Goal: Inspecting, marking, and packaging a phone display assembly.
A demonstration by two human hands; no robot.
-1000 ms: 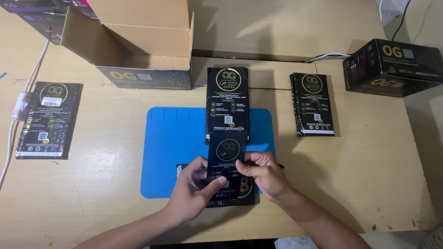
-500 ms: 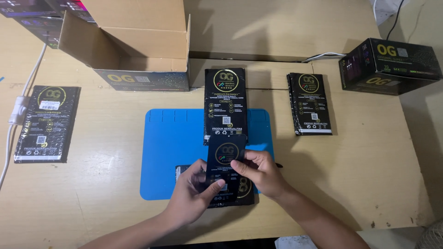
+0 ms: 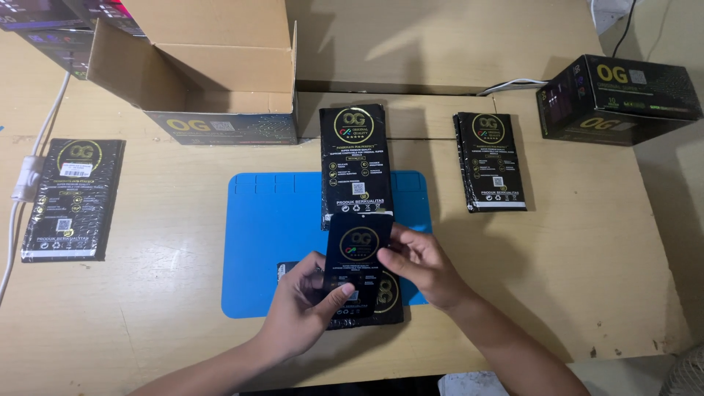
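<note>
Lifting the black card (image 3: 358, 248) higher off the black pouch (image 3: 385, 297), both hands pinched it. Left hand (image 3: 304, 312) gripped below; right hand (image 3: 418, 264) clasped its side edge above the blue mat (image 3: 271, 242).

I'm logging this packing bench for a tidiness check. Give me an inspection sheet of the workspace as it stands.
Surface: wooden table with a blue mat at its middle.
Job's things: small black card pack held above the mat; another black pouch lies partly hidden beneath it.
Clutter: long black pouch across the mat's top edge; pouch stack to its right; flat pouch far left; open cardboard box; closed black box.
Hands: left hand and right hand both grip the card pack.
Cables: white cable along the left edge; another behind the table.
Surroundings: pale floor at right.
</note>
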